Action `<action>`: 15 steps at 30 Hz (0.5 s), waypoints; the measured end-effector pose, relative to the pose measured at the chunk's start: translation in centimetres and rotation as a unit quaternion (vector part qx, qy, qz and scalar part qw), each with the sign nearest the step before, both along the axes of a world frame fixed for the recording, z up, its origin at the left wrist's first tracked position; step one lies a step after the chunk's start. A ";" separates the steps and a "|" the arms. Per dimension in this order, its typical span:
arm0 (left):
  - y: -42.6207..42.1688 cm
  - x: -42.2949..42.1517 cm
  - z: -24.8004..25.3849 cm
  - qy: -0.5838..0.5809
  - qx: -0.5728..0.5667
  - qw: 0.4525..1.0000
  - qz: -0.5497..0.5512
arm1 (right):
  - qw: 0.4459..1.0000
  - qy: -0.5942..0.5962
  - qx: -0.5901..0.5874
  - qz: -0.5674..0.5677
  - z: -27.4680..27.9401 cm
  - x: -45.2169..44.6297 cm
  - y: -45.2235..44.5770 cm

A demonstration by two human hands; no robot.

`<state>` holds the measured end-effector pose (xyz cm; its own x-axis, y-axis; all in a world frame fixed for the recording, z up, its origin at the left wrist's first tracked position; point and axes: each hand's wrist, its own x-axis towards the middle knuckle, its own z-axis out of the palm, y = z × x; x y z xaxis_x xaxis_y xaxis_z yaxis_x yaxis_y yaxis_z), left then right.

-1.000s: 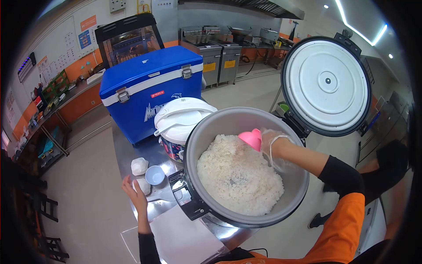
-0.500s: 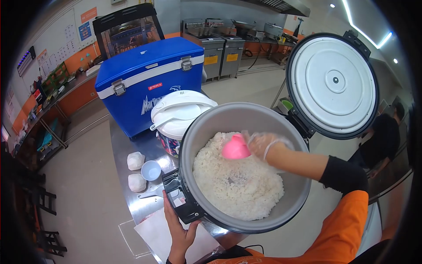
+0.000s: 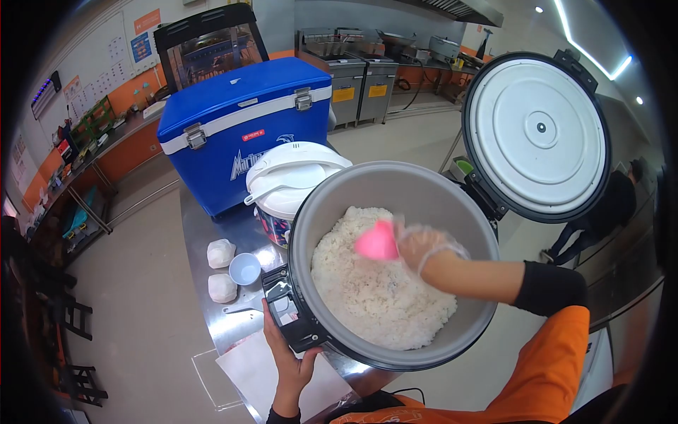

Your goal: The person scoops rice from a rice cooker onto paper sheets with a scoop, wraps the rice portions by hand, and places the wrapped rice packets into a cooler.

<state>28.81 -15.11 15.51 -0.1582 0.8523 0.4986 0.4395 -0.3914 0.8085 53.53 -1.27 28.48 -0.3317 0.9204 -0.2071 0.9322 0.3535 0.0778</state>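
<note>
A large rice cooker (image 3: 452,201) stands tilted towards me, with its round lid (image 3: 540,134) raised at the right. White rice (image 3: 385,304) is heaped inside the pot. My right hand (image 3: 426,253), in a clear plastic glove, is closed on a pink rice scoop (image 3: 378,242) over the back of the rice. Motion blurs the scoop, and I cannot tell whether rice is on it. My left hand (image 3: 293,371) grips the cooker at its black front latch (image 3: 300,336), thumb and fingers on either side.
Left of the cooker are two white wrapped bundles (image 3: 222,288), a light blue cup (image 3: 245,268) and a pale spatula (image 3: 244,304). White paper (image 3: 282,374) lies in front. Behind stand a smaller rice cooker (image 3: 300,169) and a blue cooler box (image 3: 244,106). A person (image 3: 607,212) is at the right.
The pink scoop has shifted slightly and tilted over the rice, still in my right hand. My left hand stays on the latch. The person at the right has moved.
</note>
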 end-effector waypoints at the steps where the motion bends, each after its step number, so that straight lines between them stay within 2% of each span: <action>1: 0.0 0.1 0.0 -0.002 -0.001 1.000 -0.001 | 0.998 0.042 0.029 -0.029 2.3 -1.1 0.1; 2: 0.0 0.0 0.0 -0.002 0.000 1.000 -0.001 | 0.999 0.018 0.025 -0.025 1.8 -1.2 0.8; 6: 0.0 -0.2 -0.2 -0.007 -0.006 1.000 -0.007 | 0.989 -0.019 -0.094 0.112 -3.5 -0.2 -1.4; 7: -0.1 -0.2 -0.1 -0.003 -0.009 1.000 -0.003 | 0.988 -0.022 -0.107 0.112 -2.7 -0.4 -2.6; 9: -0.1 -0.2 0.1 0.007 -0.013 1.000 0.001 | 0.988 -0.028 -0.123 0.087 -0.6 -0.5 -3.9; 12: -0.1 -0.3 0.2 0.007 -0.013 1.000 -0.001 | 0.996 -0.034 -0.083 0.006 3.3 -1.0 -1.9; 14: -0.1 -0.5 0.3 0.020 -0.014 1.000 -0.001 | 0.997 -0.038 -0.056 -0.030 2.7 -0.3 1.3; 15: -0.2 -0.6 0.3 0.026 -0.015 1.000 -0.001 | 0.998 -0.037 -0.031 -0.032 -0.6 1.4 3.8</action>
<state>28.23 -15.27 15.85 -0.1301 0.8675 0.4801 0.4809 -0.3683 0.7957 54.90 2.57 27.90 -0.2536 0.9240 -0.2863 0.9458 0.2989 0.1267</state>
